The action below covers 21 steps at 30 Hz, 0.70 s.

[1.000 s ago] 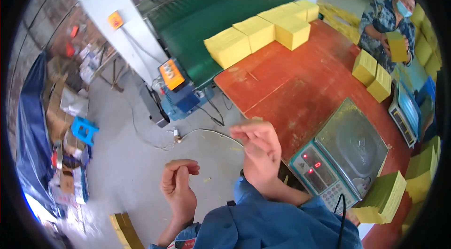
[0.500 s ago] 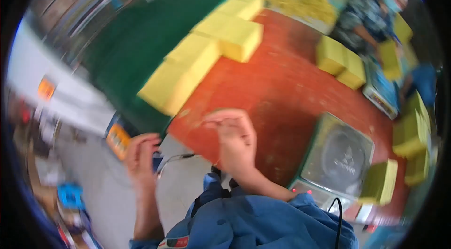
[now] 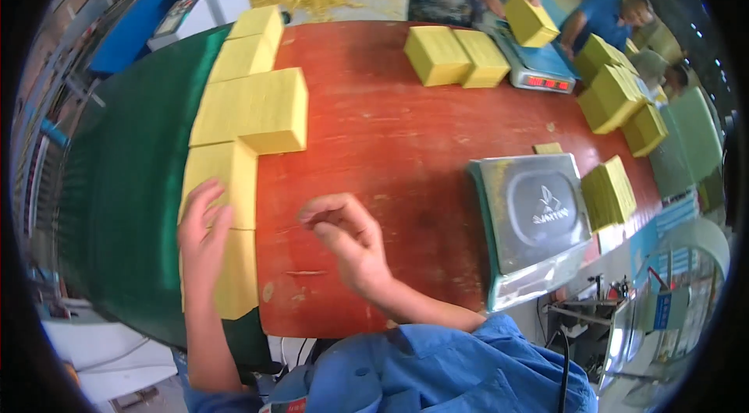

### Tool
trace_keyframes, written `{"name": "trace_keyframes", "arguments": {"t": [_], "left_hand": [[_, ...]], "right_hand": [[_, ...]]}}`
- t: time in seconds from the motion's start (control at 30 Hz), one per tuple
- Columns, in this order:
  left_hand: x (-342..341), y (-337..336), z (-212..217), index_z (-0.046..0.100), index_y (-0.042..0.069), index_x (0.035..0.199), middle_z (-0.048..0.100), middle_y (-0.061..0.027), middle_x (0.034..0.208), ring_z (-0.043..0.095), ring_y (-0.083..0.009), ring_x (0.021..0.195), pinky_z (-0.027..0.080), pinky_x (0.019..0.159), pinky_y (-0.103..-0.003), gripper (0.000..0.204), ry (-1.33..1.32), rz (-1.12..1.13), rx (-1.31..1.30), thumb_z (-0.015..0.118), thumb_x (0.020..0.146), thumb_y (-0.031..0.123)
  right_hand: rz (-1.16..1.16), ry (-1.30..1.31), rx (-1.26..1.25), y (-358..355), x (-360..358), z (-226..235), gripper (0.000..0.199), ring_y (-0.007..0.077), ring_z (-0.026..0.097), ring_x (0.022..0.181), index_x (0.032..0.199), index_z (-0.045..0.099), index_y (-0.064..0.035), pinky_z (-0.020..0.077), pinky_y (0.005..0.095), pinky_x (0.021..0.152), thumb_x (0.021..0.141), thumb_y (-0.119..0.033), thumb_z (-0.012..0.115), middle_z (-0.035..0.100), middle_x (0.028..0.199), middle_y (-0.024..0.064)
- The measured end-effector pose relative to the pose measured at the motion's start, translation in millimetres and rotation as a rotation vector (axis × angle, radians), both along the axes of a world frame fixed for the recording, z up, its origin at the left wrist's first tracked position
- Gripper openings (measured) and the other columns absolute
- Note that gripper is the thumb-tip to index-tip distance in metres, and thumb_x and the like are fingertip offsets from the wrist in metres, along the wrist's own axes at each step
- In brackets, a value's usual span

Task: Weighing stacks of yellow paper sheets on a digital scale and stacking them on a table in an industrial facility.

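Observation:
My left hand [image 3: 204,227] is over a row of yellow paper stacks along the green belt, fingers loosely bent and apart, nothing in it. Just behind its fingertips is one yellow paper stack [image 3: 222,163]; whether they touch it I cannot tell. A nearer stack [image 3: 234,272] lies partly behind the left wrist. Above the red tabletop [image 3: 367,155] hangs my right hand [image 3: 349,240], its fingers curled and the thumb apart from them, with no object showing. Farther along the row, a block of paper [image 3: 273,113] juts out onto the red top.
A weighing scale [image 3: 530,214] stands to the right, with a yellow stack [image 3: 608,194] beside it. Across the table a co-worker's hands hold a stack [image 3: 530,21] over another scale [image 3: 538,74]. Two stacks [image 3: 437,56] sit left of that scale. The green belt [image 3: 125,179] curves along the left.
The view has swung, and the paper row now runs along the left. My left hand has come from beyond the table's edge to over the stacks. My right hand stays above the red top.

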State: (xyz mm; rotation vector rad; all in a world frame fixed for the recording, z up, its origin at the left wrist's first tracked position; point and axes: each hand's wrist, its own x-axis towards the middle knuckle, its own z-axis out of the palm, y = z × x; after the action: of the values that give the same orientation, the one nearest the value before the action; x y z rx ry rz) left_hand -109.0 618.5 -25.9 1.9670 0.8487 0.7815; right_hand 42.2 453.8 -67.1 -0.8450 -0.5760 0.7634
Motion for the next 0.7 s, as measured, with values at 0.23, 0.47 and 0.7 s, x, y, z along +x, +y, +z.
{"name": "trace_keyframes", "arguments": {"t": [0.23, 0.47, 0.7], "left_hand": [[63.5, 84.9, -27.6, 0.062, -0.004, 0.119, 0.058, -0.0195, 0.132, 0.055, -0.0342, 0.123, 0.044, 0.104, -0.041, 0.038, 0.226, -0.174, 0.350, 0.066, 0.090, 0.021], [110.8, 126.2, -56.6, 0.065, -0.003, 0.106, 0.063, -0.0209, 0.116, 0.059, -0.0371, 0.109, 0.047, 0.096, -0.045, 0.034, 0.318, -0.245, 0.729, 0.076, 0.076, 0.010], [118.6, 137.6, -69.1, 0.056, -0.001, 0.085, 0.059, -0.0210, 0.091, 0.057, -0.0439, 0.095, 0.047, 0.097, -0.051, 0.033, 0.496, -0.264, 0.806, 0.078, 0.061, -0.004]], "right_hand": [[-0.072, -0.202, -0.096, 46.7, 26.5, 2.4, 0.022, 0.0143, 0.059, 0.102, 0.111, 0.059, -0.0004, 0.0463, 0.0309, 0.093, 0.090, 0.000, 0.054, 0.064, 0.106, 0.0082], [-0.336, -0.940, -0.238, 164.2, 96.5, -16.4, 0.029, 0.0237, 0.063, 0.100, 0.110, 0.063, -0.0021, 0.0503, 0.0351, 0.089, 0.083, -0.009, 0.068, 0.065, 0.105, 0.0141], [-0.135, -1.576, -0.869, 323.3, 142.5, -47.7, 0.032, 0.0267, 0.062, 0.105, 0.105, 0.068, -0.0090, 0.0437, 0.0465, 0.092, 0.089, -0.035, 0.059, 0.067, 0.106, 0.0121]]}}
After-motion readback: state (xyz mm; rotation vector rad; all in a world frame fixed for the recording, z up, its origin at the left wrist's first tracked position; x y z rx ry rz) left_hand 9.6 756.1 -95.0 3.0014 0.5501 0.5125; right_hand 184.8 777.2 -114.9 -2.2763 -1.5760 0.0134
